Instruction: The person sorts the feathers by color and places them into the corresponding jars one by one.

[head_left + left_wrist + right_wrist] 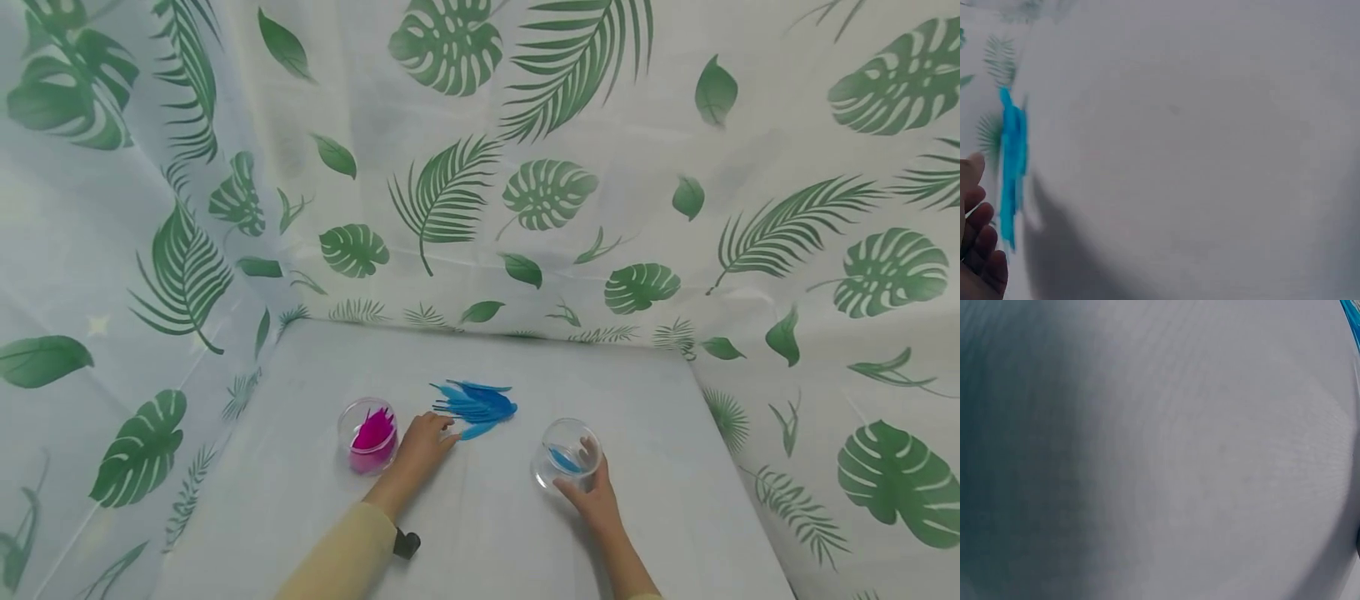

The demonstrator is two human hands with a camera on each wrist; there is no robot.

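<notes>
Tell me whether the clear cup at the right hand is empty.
Not empty: a blue piece shows inside the clear cup held by the right hand, though much of it looks bare.

Holds left hand [425, 442] at lower centre, fingers loosely bent; curls right hand [598, 497], lower right of centre.

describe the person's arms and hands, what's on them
The left sleeve is plain pale yellow, with a small black piece jutting out at its end. Only a yellowish edge of the right sleeve shows. The left hand and right hand wear no gloves.
</notes>
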